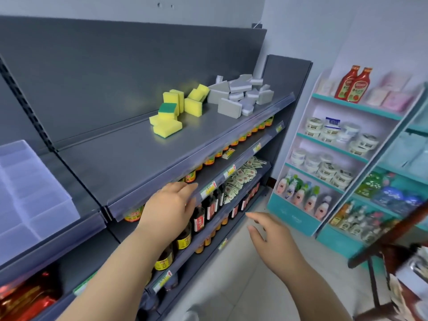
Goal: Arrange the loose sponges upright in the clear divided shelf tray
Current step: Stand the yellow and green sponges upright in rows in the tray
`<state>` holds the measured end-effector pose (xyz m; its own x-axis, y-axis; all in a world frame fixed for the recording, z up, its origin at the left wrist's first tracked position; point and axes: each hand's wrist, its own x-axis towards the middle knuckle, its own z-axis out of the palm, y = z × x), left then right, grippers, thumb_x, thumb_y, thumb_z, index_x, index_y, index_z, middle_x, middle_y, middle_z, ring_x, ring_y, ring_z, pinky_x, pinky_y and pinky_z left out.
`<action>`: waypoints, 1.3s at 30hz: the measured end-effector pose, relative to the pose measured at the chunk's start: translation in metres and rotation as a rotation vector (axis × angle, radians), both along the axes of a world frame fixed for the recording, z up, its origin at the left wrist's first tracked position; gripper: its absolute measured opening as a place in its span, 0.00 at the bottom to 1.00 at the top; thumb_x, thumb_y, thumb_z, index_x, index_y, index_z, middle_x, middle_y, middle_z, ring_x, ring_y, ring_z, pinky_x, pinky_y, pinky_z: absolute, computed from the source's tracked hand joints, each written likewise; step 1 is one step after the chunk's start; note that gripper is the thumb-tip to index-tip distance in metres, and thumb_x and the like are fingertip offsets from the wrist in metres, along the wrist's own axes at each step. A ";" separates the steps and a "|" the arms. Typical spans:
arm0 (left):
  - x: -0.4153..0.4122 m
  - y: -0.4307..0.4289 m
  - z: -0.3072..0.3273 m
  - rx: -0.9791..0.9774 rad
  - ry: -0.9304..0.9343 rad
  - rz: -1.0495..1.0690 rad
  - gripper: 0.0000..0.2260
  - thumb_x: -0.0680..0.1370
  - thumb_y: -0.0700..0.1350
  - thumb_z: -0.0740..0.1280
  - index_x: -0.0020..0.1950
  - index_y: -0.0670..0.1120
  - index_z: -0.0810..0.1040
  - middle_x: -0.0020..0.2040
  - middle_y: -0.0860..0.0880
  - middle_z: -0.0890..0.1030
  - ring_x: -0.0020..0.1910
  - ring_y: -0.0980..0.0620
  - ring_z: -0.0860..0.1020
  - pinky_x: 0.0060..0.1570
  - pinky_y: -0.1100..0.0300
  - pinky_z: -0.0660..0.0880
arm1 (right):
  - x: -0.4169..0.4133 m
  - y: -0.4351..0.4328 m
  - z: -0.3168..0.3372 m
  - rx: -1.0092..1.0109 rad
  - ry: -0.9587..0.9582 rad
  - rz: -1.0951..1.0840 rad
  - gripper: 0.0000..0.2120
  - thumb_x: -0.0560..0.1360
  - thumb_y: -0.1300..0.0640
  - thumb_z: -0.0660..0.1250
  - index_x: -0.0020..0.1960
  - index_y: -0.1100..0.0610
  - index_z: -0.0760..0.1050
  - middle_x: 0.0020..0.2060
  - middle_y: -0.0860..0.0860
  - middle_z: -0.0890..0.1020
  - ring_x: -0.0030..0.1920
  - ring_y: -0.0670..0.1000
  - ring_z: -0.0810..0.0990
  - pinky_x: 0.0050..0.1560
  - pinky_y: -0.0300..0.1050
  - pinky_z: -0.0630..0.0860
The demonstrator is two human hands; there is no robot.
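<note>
Several yellow sponges (172, 107), some with green scouring sides, lie in a loose heap on the grey top shelf (120, 158). To their right is a pile of several grey sponges (240, 93). The clear divided tray (30, 195) stands on the neighbouring shelf at the far left, with no sponges visible in it. My left hand (169, 205) is below the shelf's front edge, fingers straight, holding nothing. My right hand (266, 230) hovers over the floor, fingers relaxed and holding nothing. Both hands are well short of the sponges.
Below the top shelf are rows of dark sauce bottles (201, 218) and small packets (240, 177). A teal and white display rack (324, 147) with bottles and tubs stands at the right. A brown wooden stand (393, 239) is at the lower right.
</note>
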<state>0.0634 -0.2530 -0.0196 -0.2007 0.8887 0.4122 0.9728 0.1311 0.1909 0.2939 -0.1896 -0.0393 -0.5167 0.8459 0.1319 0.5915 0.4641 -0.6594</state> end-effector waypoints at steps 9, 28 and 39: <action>-0.055 0.100 0.002 0.016 0.002 0.108 0.13 0.72 0.44 0.71 0.56 0.48 0.81 0.47 0.50 0.83 0.46 0.45 0.81 0.35 0.55 0.76 | -0.064 0.124 0.022 0.075 -0.006 0.098 0.15 0.77 0.54 0.61 0.63 0.46 0.72 0.56 0.41 0.74 0.56 0.40 0.72 0.57 0.36 0.70; -0.178 0.297 0.036 -0.232 0.058 0.423 0.21 0.80 0.56 0.54 0.72 0.57 0.62 0.70 0.56 0.67 0.69 0.52 0.65 0.65 0.57 0.64 | -0.222 0.377 0.052 0.086 0.013 0.332 0.15 0.78 0.54 0.60 0.64 0.47 0.71 0.55 0.41 0.72 0.60 0.42 0.70 0.56 0.35 0.66; -0.198 0.362 0.031 -0.379 -0.026 0.848 0.27 0.80 0.60 0.52 0.76 0.53 0.51 0.74 0.44 0.58 0.71 0.43 0.61 0.67 0.53 0.61 | -0.314 0.470 0.051 0.160 -0.043 0.558 0.23 0.76 0.50 0.62 0.69 0.50 0.63 0.70 0.47 0.59 0.68 0.48 0.63 0.63 0.44 0.65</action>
<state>-0.1348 0.1088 0.0110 -0.8501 0.5150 0.1104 0.5191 0.8547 0.0101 -0.0204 0.2805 0.0118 -0.8863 0.4154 0.2046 0.2538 0.8053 -0.5358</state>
